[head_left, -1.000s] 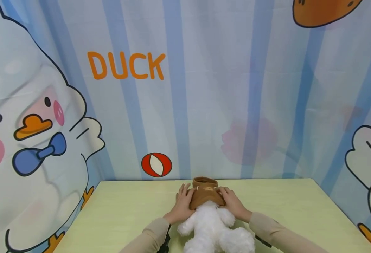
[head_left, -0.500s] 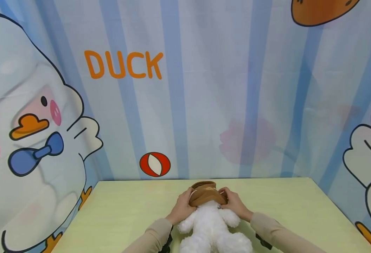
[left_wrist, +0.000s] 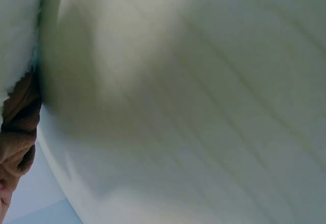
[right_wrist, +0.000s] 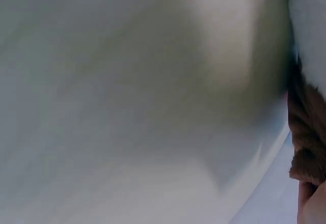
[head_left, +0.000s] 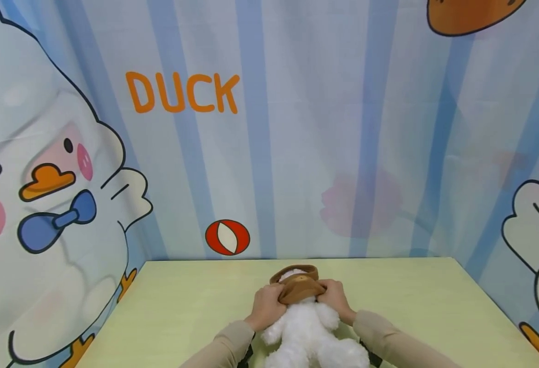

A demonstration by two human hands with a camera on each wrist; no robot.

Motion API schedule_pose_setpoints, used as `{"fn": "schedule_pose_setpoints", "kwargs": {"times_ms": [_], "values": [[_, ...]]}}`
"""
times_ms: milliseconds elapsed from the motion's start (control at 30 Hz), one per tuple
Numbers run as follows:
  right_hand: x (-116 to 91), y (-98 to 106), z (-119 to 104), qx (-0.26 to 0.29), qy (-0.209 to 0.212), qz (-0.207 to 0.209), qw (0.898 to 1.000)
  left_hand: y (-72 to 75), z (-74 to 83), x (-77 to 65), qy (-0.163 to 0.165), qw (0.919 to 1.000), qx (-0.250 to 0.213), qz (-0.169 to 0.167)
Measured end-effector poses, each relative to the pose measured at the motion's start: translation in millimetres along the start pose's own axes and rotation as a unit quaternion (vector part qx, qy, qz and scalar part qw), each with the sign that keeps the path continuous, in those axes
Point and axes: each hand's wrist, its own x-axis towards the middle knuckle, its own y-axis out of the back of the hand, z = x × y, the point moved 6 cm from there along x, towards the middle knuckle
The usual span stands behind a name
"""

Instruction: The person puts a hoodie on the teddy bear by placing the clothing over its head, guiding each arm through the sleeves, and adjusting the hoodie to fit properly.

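Observation:
A white fluffy plush toy [head_left: 303, 327] lies on the table with its legs toward me. Bunched around its head is a small brown fabric garment [head_left: 300, 290] with a light patch on its front. White fur shows through the round opening at the garment's far end. My left hand [head_left: 267, 305] grips the left side of the cloth and my right hand [head_left: 336, 299] the right side. In the left wrist view, folds of brown cloth [left_wrist: 19, 127] sit against the white fur; the right wrist view has the cloth [right_wrist: 307, 137] just above my fingers [right_wrist: 315, 206].
The pale yellow-green table [head_left: 195, 291] ends at a striped blue curtain [head_left: 297, 128] printed with ducks and a red ball. My beige sleeves lie on both sides of the toy.
The garment has gone from standing tall past the toy's head to being bunched lower, and white fur now shows in its opening. Both hands have curled their fingers into the cloth.

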Motion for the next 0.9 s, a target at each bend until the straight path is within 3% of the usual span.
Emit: {"fn": "schedule_pose_setpoints", "kwargs": {"times_ms": [67,167,300,467,600,733,900], "values": [[0,0,2,-0.005,0.000,-0.004,1.000,-0.8,2.0,0.5,-0.003,1.0000,-0.003,-0.001],[0,0,4,-0.027,0.040,-0.035,0.998,-0.3,1.9,4.4,0.008,0.9997,0.016,-0.017],[-2,5,3,-0.087,0.105,-0.084,0.987,-1.1,-0.9,9.5,0.018,0.9950,0.055,-0.081],[0,8,-6,-0.122,0.164,-0.148,0.968,-2.5,0.9,14.2,-0.036,0.9830,0.059,-0.170],[4,6,-11,-0.114,0.170,-0.190,0.960,-0.7,4.5,19.6,-0.086,0.9723,0.065,-0.207],[6,8,-10,-0.146,0.173,-0.142,0.964,-0.8,8.4,22.6,-0.106,0.9711,0.045,-0.209],[4,7,-9,-0.160,0.179,-0.072,0.968,-1.8,15.6,20.4,-0.141,0.9737,0.072,-0.164]]}}
